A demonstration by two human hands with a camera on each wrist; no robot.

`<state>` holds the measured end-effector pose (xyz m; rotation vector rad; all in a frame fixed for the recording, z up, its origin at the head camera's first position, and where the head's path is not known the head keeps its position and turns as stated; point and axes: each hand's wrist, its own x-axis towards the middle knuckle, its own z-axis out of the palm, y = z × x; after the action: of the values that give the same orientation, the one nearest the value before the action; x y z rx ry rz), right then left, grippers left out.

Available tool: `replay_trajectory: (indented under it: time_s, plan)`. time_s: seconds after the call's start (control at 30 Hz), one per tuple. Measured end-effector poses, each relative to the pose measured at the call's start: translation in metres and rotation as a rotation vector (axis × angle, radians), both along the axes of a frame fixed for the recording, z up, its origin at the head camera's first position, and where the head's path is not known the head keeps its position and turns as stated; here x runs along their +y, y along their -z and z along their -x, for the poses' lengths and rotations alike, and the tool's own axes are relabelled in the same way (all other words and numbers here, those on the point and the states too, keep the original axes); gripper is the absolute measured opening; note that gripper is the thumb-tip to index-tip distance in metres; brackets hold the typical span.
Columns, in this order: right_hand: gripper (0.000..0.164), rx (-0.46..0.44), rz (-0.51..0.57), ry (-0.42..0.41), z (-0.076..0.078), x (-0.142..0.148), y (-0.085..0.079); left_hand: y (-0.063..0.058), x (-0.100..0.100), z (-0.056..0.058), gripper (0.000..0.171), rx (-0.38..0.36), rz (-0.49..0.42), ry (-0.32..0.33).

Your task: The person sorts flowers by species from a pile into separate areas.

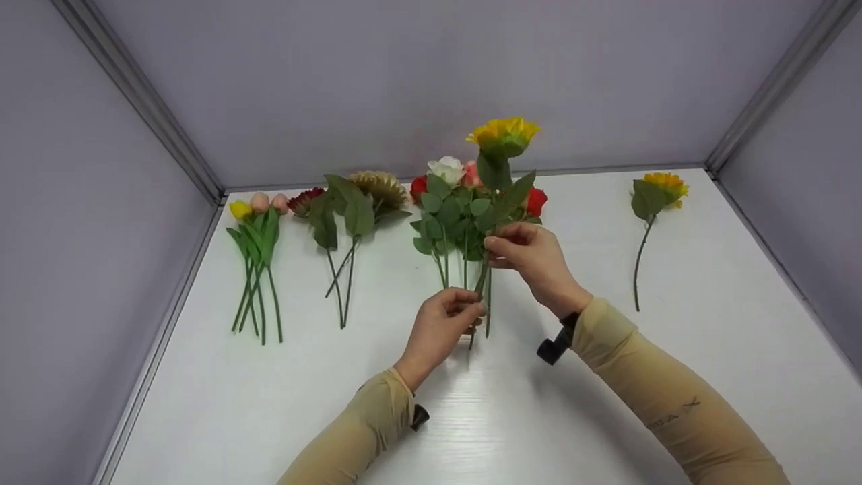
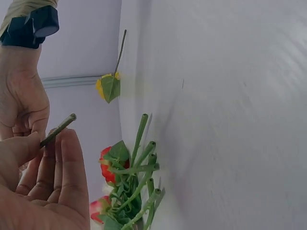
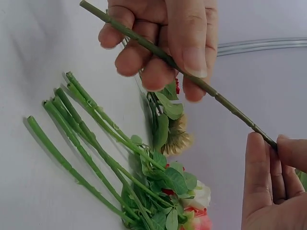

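Observation:
Both hands hold one yellow sunflower (image 1: 505,138) by its stem (image 3: 211,91), with the bloom raised above the roses. Low on the stem, my left hand (image 1: 436,327) pinches it between thumb and fingers; the cut end pokes out past them in the left wrist view. My right hand (image 1: 535,259) pinches the stem higher up, just under the leaves. Behind and below the held flower lies a bunch of red, white and pink roses (image 1: 446,172), partly covered by it. A second sunflower (image 1: 663,188) lies alone at the right of the table.
Tulips (image 1: 259,232) in yellow and pink lie at the table's left. Beside them are dark red and tan flowers (image 1: 377,188) with crossed stems. Grey panels (image 1: 417,81) enclose the white table (image 1: 572,417) at the back and sides.

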<state>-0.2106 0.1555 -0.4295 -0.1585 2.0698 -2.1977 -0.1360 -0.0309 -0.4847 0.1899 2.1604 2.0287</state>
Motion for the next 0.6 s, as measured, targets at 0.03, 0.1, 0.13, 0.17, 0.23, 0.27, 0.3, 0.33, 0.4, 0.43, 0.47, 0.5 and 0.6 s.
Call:
replay_trajectory:
  time_s: [0.03,0.1,0.13,0.17,0.23,0.27,0.3,0.33,0.4,0.43,0.47,0.5,0.6]
  plan:
    - [0.028,-0.001,-0.002,-0.002,0.000,-0.003,0.001,0.000,-0.003,0.000,0.029,0.004,0.009,-0.005]
    - [0.029,-0.001,-0.007,-0.008,-0.001,-0.009,0.003,-0.001,-0.008,0.000,0.028,0.011,0.034,-0.015]
    - [0.030,-0.002,-0.006,-0.012,-0.001,-0.012,0.004,-0.002,-0.011,0.000,0.027,0.012,0.053,-0.021]
    - [0.030,-0.003,-0.004,-0.015,0.000,-0.016,0.005,-0.002,-0.014,0.000,0.026,0.012,0.072,-0.026]
    - [0.032,-0.001,-0.003,-0.031,0.000,-0.024,0.007,-0.003,-0.022,0.000,0.025,0.009,0.101,-0.037]
    - [0.034,-0.001,0.000,-0.039,0.000,-0.028,0.008,-0.004,-0.026,0.000,0.024,0.005,0.117,-0.042]
    - [0.035,-0.003,-0.001,-0.049,0.000,-0.032,0.009,-0.004,-0.030,0.000,0.024,0.001,0.132,-0.047]
    - [0.036,-0.003,-0.007,-0.063,0.000,-0.035,0.010,-0.005,-0.035,0.001,0.023,-0.003,0.148,-0.051]
    - [0.039,0.003,-0.034,-0.100,-0.001,-0.042,0.011,-0.006,-0.046,0.002,0.022,-0.015,0.165,-0.066]
    - [0.040,0.010,-0.056,-0.122,-0.001,-0.046,0.012,-0.007,-0.052,0.003,0.022,-0.021,0.172,-0.077]
    - [0.040,0.019,-0.084,-0.143,-0.002,-0.049,0.013,-0.007,-0.058,0.003,0.021,-0.031,0.180,-0.091]
    - [0.039,0.033,-0.126,-0.164,-0.003,-0.051,0.015,-0.008,-0.066,0.004,0.021,-0.038,0.189,-0.106]
    - [0.037,0.106,-0.286,-0.214,-0.004,-0.059,0.018,-0.007,-0.091,0.006,0.017,-0.060,0.220,-0.172]
